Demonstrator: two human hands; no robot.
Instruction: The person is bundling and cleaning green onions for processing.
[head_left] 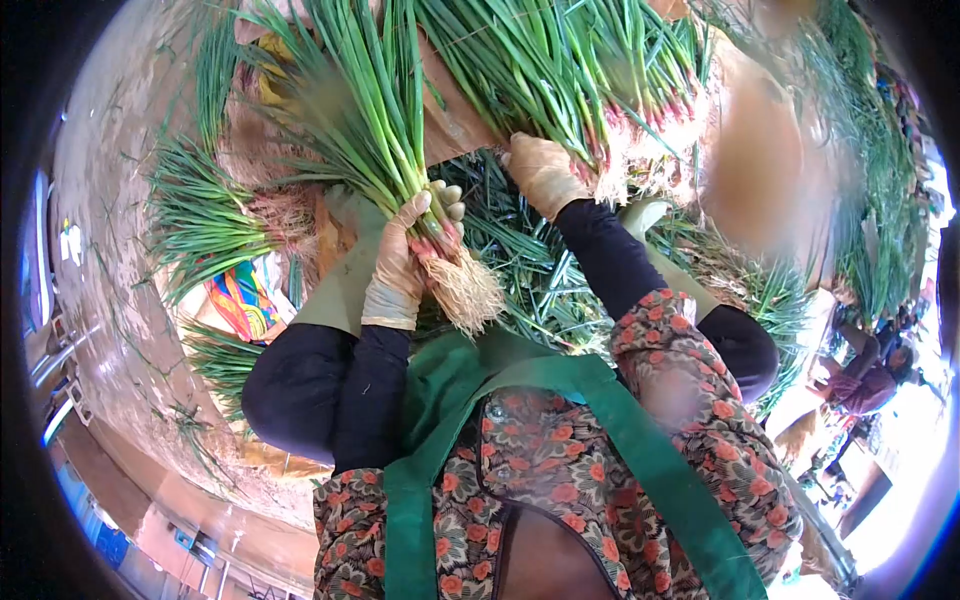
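Nearest the camera we find the person's green apron [670, 460], worn over a flowered top [550, 450]. Beyond it, the gloved left hand [402, 250] is closed around a bunch of spring onions [385, 110], gripping just above the pale roots [465, 292], which point toward the body. The gloved right hand [545, 178] lies against the near edge of a larger heap of spring onions [530, 80]; its fingers are obscured, and we cannot tell whether they grip any stalks. Loose leaves [530, 262] cover the floor between the legs. We judge the step in hand to be holding one bunch while handling the heap; the next move calls for a firm left grip and care against tangled roots. The top edge cuts off the leaf tips, a brown blur masks ground at right, and a distant person [868, 388] is indistinct.
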